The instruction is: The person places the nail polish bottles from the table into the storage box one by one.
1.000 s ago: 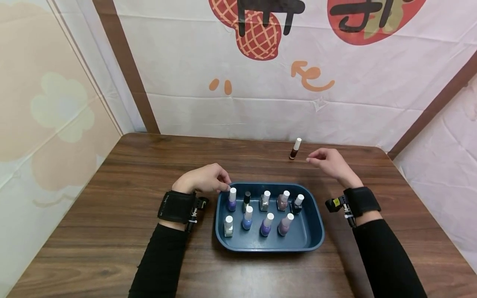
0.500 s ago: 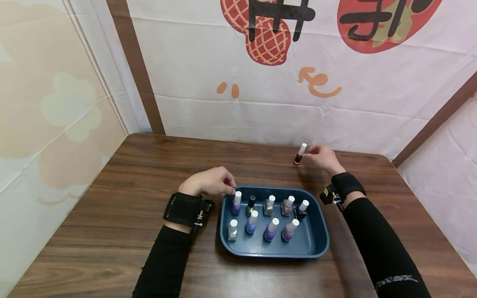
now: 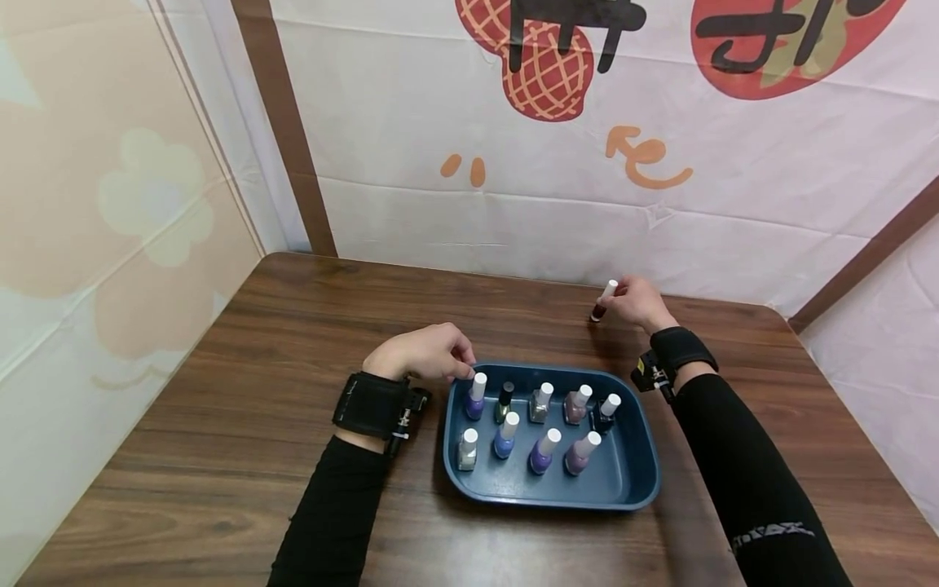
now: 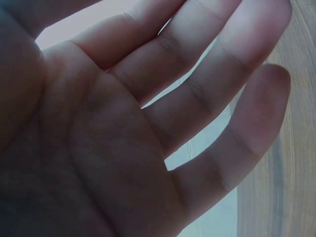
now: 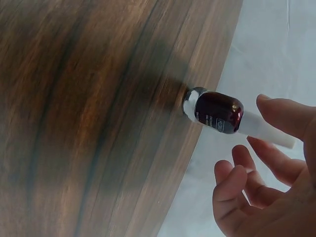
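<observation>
My right hand [image 3: 637, 305] is at the back of the table, thumb and index finger on either side of the white cap of a dark red nail polish bottle [image 5: 217, 111], pinching it. The bottle's base stands on the wooden table. In the head view, my left hand [image 3: 425, 352] touches the back left corner of a blue tray [image 3: 638, 424], close to a purple nail polish bottle [image 3: 475, 399]. Loosely bent, slightly spread fingers [image 4: 197, 94] fill the left wrist view; the fingertip contact with the tray is hidden there.
Several more nail polish bottles stand in the tray in two rows, among them a black-capped one [image 3: 504, 403], a blue one [image 3: 505, 437] and a mauve one [image 3: 582, 454]. A printed cloth wall [image 3: 411, 220] rises behind the table's back edge.
My right hand has moved left to the dark red bottle and now has its fingers around the cap. The left hand stays at the tray corner; the head view has shifted slightly.
</observation>
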Available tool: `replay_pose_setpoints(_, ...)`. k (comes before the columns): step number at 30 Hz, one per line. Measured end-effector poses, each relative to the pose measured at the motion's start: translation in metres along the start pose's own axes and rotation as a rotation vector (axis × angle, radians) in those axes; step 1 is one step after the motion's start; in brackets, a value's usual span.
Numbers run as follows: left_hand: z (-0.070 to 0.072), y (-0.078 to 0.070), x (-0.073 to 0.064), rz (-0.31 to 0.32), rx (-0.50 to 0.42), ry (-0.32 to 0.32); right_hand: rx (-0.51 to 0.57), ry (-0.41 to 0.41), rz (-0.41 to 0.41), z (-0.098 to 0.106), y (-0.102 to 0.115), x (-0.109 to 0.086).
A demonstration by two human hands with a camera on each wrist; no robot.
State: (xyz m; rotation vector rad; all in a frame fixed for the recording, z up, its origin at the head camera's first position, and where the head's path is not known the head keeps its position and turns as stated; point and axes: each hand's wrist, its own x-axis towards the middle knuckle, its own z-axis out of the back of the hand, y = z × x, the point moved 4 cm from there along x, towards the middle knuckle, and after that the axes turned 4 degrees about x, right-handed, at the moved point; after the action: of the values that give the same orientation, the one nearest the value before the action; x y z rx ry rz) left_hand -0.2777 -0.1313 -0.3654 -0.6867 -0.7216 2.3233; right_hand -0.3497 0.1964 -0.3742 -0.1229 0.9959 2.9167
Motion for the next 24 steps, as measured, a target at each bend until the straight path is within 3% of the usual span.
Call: replay_pose_setpoints(24,-0.0012,-0.0016,-0.0025,0.042,-0.022,-0.002,-0.076,-0.032,0.026,-0.0051,-0.0016,0.0040)
